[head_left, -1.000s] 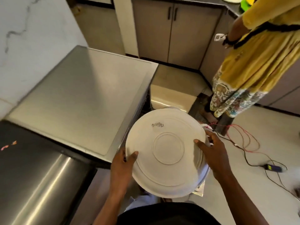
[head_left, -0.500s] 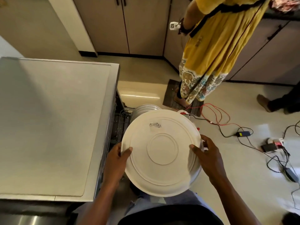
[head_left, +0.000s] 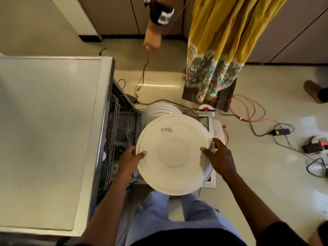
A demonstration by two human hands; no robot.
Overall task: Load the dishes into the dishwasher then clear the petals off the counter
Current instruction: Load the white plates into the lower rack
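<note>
Two hands are closed on one large white plate [head_left: 174,153], which is held underside up and roughly level above the open dishwasher. The left hand [head_left: 130,160] is clamped on the left rim with its thumb laid on the underside, the right hand [head_left: 220,157] is set likewise on the right rim, and the other fingers are mostly hidden beneath. Since only the edges are pinched, a slip is judged possible if the plate is tipped upright for slotting without the hold being reset. Just below, the rack [head_left: 132,121] is largely masked by the plate itself, so the tines may be missed and the rim knocked against wire. Beyond it, a row of racked plates [head_left: 159,109] is stood on edge close to the held one, and both could be chipped by a hurried descent. The lowered door [head_left: 210,121] is stood against, so a stumble over it is conceivable. Farther off, cables [head_left: 248,110] are strewn across the floor beside a bystander in a yellow dress [head_left: 221,41], so a rightward step could be snagged.
</note>
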